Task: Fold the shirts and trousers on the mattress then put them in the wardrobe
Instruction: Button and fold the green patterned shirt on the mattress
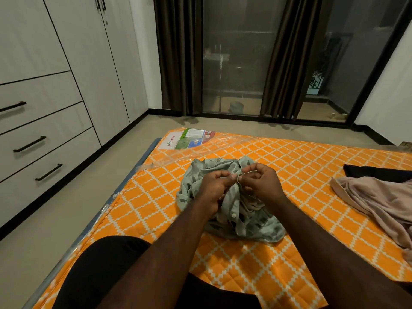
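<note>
A crumpled pale green patterned shirt (256, 226) with white buttons lies in the middle of the orange diamond-patterned mattress (301, 157). My left hand (214, 186) and my right hand (260, 179) meet above it, each pinching the shirt's button edge between thumb and fingers. A beige garment (379, 199) lies spread at the right of the mattress, with a black garment (374, 171) just behind it. The white wardrobe (66, 63) with closed doors and drawers stands along the left wall.
A strip of floor (66, 208) runs between the mattress and the wardrobe. Dark curtains (178, 52) and a glass sliding door (238, 59) fill the far wall. My black-clad knee (100, 264) rests at the mattress's near left edge.
</note>
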A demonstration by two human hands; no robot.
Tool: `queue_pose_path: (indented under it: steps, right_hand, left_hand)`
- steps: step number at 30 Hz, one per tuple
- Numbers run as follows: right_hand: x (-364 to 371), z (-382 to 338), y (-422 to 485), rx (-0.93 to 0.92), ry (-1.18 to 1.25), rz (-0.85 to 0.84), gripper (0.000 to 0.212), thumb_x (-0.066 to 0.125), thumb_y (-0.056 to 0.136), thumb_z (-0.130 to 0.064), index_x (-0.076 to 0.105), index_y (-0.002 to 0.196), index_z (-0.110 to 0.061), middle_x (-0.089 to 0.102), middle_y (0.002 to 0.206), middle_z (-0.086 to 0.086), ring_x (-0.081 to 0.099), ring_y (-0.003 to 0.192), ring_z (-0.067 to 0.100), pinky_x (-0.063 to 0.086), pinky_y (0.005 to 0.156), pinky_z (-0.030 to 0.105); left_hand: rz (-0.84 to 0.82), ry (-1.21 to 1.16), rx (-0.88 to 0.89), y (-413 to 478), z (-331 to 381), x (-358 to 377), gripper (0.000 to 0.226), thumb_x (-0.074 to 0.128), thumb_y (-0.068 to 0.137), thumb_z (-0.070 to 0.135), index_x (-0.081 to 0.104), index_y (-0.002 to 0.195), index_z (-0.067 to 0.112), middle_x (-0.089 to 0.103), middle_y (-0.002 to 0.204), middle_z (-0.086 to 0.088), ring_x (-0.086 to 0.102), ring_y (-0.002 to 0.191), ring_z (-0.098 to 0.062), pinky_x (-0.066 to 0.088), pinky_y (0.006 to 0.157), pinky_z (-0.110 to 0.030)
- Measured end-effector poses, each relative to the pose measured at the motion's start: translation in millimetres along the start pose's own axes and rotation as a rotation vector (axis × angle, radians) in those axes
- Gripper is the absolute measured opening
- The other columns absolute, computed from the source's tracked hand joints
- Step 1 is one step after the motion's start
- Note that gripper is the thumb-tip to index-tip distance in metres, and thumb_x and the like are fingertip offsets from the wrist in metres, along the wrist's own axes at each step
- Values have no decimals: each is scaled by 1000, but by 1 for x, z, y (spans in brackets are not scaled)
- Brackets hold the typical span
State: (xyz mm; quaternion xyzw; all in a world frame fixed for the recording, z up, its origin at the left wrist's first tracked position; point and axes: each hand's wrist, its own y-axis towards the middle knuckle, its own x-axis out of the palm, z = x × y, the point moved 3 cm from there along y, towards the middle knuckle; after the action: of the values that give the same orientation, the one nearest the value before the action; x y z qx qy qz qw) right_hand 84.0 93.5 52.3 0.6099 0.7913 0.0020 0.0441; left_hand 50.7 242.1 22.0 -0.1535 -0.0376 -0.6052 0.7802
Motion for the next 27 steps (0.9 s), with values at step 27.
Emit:
queue_pose_path:
  steps: [27]
  right_hand:
    - [-27,7,17,-117,-873,-238,4,79,87,-19,80,91,-20,74,82,-5,68,81,14,55,72,34]
  left_hand:
    - [465,749,451,-11,43,-13,20,70,92,29,59,86,14,64,80,-1,61,77,-22,48,67,-34]
